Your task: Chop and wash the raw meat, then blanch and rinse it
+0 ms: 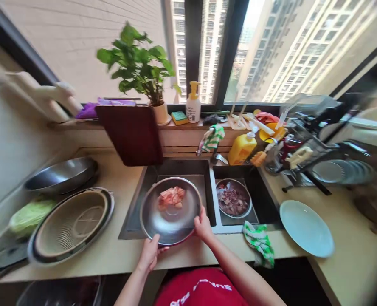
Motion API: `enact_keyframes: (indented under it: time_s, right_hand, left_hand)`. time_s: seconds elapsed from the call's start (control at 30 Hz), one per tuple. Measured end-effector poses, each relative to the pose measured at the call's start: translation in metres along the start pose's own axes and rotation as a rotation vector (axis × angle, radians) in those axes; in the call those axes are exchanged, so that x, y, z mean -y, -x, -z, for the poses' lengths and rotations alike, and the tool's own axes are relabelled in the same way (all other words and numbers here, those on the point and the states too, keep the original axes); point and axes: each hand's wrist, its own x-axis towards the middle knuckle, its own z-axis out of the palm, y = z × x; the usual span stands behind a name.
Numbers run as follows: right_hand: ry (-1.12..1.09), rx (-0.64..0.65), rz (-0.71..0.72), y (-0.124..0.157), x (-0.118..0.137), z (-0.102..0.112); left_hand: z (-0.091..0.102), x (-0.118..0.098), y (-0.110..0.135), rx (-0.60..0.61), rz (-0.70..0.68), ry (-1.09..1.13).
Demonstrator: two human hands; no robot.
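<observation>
Both my hands grip a round metal pan (166,223) by its rim, over the left sink basin and its front edge. My left hand (149,254) holds the near left side, thumb over the rim and fingers beneath. At the right side of the rim, my right hand (203,225) is closed with its fingers partly hidden under the pan. A small heap of pink raw meat (173,196) lies in the pan toward its far side. In the right basin sits a bowl (247,207) of dark reddish meat pieces in liquid.
Left on the counter are a wok (61,174), a cabbage (31,216) and a colander (66,219). A dark cutting board (133,136) leans behind the sink (212,182). To the right lie a green-striped cloth (259,242), a pale plate (306,229) and a dish rack (303,170).
</observation>
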Motion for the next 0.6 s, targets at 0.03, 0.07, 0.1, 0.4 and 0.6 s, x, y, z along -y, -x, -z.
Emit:
enact_keyframes:
  time_s: [0.03,0.07,0.1,0.4,0.6]
  right_hand:
    - [-0.009,0.002,0.005,0.000,0.002,-0.001]
    - [-0.019,-0.004,0.019,0.000,0.003,-0.001]
    - [-0.029,-0.015,0.033,0.001,0.004,-0.002]
    - [-0.074,0.173,-0.137,0.028,0.005,0.024]
    - [0.428,-0.316,-0.030,0.078,-0.045,0.140]
  left_hand:
    - [0.001,0.000,-0.002,0.011,0.001,0.003]
    - [0.002,-0.001,-0.003,0.031,-0.002,0.011]
    - [0.003,-0.002,-0.004,0.054,-0.004,0.020]
    - [0.001,-0.015,0.001,0.050,0.033,-0.022]
    - [-0.004,-0.027,-0.007,-0.028,0.074,0.091]
